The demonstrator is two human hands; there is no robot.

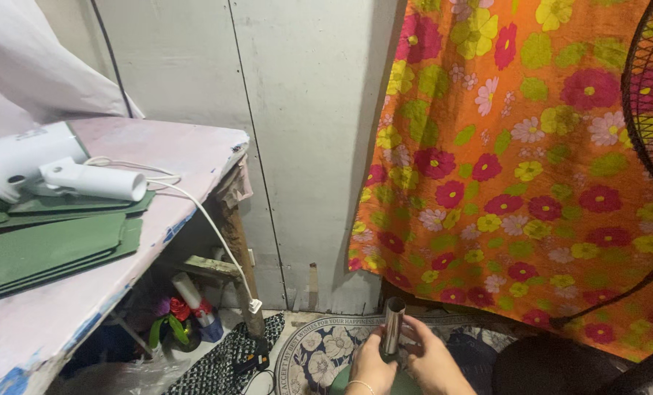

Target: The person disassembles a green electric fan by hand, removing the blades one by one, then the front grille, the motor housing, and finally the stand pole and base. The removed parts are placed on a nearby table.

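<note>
1. The bottom frame edge cuts off both wrists and the green rounded base (341, 382) under the hands, so its shape stays unclear
2. The left hand (371, 363) wraps the lower end of a shiny upright metal tube (393, 324), fingers clamped round it; a thin bracelet circles that wrist
3. The right hand (434, 360) closes on the same tube from the other side, hiding its foot
4. Below the grip lies a round floral mat (319, 350), partly covered
5. Behind the grip hangs an orange flowered cloth (516, 161); a black wire fan guard (652, 95) is cropped to the right
6. Up left of the grip, a white plastic lamp-like device (41, 172) rests on green flat folders (48, 245) on a worn pink table (173, 146); its white cord (216, 234) drops to a plug
</note>
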